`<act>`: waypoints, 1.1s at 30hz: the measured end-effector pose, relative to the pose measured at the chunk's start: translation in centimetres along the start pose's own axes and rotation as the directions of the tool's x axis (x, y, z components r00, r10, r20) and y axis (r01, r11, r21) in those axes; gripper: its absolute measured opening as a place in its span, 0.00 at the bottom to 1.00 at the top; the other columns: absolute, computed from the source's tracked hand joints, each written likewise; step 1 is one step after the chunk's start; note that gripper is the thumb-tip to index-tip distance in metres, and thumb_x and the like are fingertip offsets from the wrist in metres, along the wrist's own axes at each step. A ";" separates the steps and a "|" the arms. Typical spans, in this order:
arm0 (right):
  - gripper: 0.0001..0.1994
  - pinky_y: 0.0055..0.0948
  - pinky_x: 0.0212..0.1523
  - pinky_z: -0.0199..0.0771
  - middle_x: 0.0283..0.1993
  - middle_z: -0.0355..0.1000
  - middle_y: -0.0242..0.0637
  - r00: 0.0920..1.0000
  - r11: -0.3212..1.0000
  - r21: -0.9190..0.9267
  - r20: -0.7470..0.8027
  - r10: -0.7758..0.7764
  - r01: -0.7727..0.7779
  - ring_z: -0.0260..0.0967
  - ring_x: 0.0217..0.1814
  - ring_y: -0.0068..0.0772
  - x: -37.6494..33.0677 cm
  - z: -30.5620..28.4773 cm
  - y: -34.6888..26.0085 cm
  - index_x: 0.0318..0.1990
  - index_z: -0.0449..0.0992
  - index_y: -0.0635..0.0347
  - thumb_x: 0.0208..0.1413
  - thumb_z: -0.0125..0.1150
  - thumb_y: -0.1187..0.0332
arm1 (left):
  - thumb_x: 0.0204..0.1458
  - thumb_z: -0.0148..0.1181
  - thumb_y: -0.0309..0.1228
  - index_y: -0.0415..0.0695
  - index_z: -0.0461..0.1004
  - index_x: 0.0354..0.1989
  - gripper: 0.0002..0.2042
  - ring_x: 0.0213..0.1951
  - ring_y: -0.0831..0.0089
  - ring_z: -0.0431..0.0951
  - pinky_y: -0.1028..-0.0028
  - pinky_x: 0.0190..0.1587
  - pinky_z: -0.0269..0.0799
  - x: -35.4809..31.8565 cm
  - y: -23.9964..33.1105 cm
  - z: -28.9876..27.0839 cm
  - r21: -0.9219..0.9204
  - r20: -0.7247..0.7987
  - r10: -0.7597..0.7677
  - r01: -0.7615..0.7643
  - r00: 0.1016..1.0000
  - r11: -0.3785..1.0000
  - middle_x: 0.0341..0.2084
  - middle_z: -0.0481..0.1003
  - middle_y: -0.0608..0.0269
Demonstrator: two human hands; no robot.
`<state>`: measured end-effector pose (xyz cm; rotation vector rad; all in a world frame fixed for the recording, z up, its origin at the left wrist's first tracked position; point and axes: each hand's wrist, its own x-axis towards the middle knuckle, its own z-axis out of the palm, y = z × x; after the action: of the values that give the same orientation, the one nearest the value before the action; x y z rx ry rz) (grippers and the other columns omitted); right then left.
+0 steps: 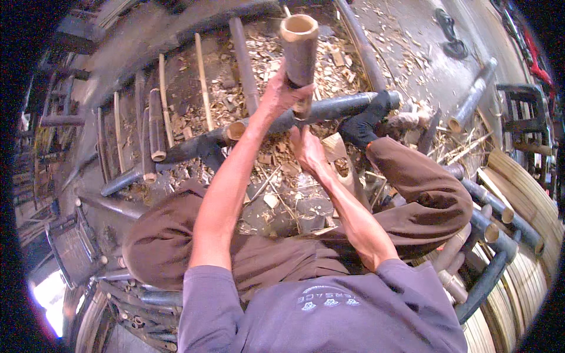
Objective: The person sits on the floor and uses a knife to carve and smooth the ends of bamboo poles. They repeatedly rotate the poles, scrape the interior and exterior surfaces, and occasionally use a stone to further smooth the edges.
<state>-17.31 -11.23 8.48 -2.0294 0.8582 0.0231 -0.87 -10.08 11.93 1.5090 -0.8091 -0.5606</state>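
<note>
My left hand (282,93) is wrapped round a thick, dark-skinned bamboo tube (299,59), held upright with its pale open end towards me. A narrower brownish piece (302,109) shows just below that hand; I cannot tell if it belongs to the tube. My right hand (307,150) is closed close beneath it, with a small dark tip at its fingers. What it grips is mostly hidden. Behind the hands lies a dark bamboo pole (335,108), crossing from left to right, its pale cut end near my left forearm.
Pale wood chips (271,53) litter the ground under and beyond the pole. My dark-covered foot (360,125) rests against the pole at right. Several bamboo lengths (156,126) lie at left, another bamboo piece (474,94) at far right. A bamboo frame (491,259) stands beside my right side.
</note>
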 end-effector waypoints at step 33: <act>0.28 0.29 0.46 0.71 0.49 0.74 0.36 0.585 0.908 -0.186 -0.807 0.076 -0.375 0.71 0.45 0.29 -28.9 -36.4 -0.4 0.66 0.60 0.51 0.57 0.55 0.65 | 0.57 0.53 0.39 0.38 0.62 0.60 0.25 0.62 0.50 0.59 0.57 0.64 0.53 -5.7 -12.2 -5.3 0.888 0.013 0.290 -0.144 0.957 0.436 0.60 0.59 0.44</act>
<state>-49.93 -22.13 39.84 -2.2280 1.7877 -0.6880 1.49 -2.53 -0.16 2.3135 -1.2664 0.2778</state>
